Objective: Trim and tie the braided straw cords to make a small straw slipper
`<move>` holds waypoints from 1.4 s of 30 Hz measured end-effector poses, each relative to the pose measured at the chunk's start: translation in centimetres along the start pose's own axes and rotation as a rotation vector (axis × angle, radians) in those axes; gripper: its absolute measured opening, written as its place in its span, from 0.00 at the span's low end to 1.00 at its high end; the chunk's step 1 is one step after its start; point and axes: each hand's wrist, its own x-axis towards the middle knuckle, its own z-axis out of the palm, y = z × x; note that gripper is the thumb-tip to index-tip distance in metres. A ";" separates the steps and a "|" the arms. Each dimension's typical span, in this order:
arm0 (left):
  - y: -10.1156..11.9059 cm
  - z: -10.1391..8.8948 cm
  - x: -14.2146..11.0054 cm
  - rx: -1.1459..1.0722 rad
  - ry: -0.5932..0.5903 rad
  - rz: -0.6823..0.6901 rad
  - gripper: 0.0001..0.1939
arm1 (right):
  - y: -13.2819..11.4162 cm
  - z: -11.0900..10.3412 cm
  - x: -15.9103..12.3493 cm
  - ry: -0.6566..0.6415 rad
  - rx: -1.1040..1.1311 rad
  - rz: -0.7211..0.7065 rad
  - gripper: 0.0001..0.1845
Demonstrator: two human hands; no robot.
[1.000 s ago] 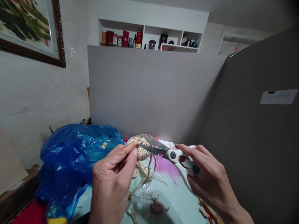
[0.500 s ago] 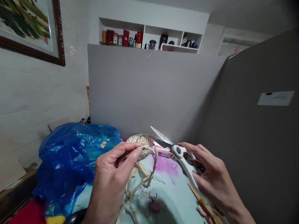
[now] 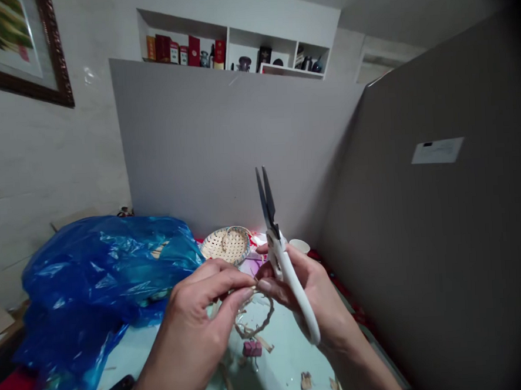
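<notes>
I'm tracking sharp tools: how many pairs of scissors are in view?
1: the white-handled scissors, held in the right hand. Others may be hidden from view.

Bag left of basket, scissors right

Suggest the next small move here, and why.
Probably tug the cord loop gently tighter: the left hand and right hand meet at its top, it hangs open below them, and the scissors in the right hand point up, away from it.
</notes>
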 end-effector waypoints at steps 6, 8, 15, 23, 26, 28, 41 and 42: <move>0.2 0.0 -0.1 0.126 0.066 0.032 0.09 | 0.0 0.3 -0.2 0.002 0.058 0.056 0.25; 0.4 -0.1 0.0 0.139 0.067 0.021 0.08 | 0.0 0.4 -0.2 -0.005 0.083 0.075 0.25; 0.3 -0.5 0.4 0.003 -0.083 -0.157 0.07 | 1.2 0.5 0.1 0.017 0.195 0.007 0.26; -0.3 -1.5 0.5 -0.128 -0.227 -0.355 0.08 | 0.9 0.6 0.1 0.000 0.207 -0.002 0.25; -0.2 -1.8 0.7 -0.272 -0.209 -0.415 0.07 | 0.8 -0.1 0.2 0.007 0.127 -0.003 0.24; 0.0 -1.9 0.9 -0.377 -0.192 -0.456 0.06 | 0.8 -0.8 0.4 -0.005 0.074 -0.012 0.23; -0.3 -2.9 0.8 -0.744 -0.151 -0.507 0.02 | -0.3 -5.5 -0.5 -0.469 -0.353 0.050 0.21; -0.3 -2.9 0.9 -0.760 -0.139 -0.502 0.02 | -0.3 -5.5 -0.5 -0.477 -0.354 0.049 0.22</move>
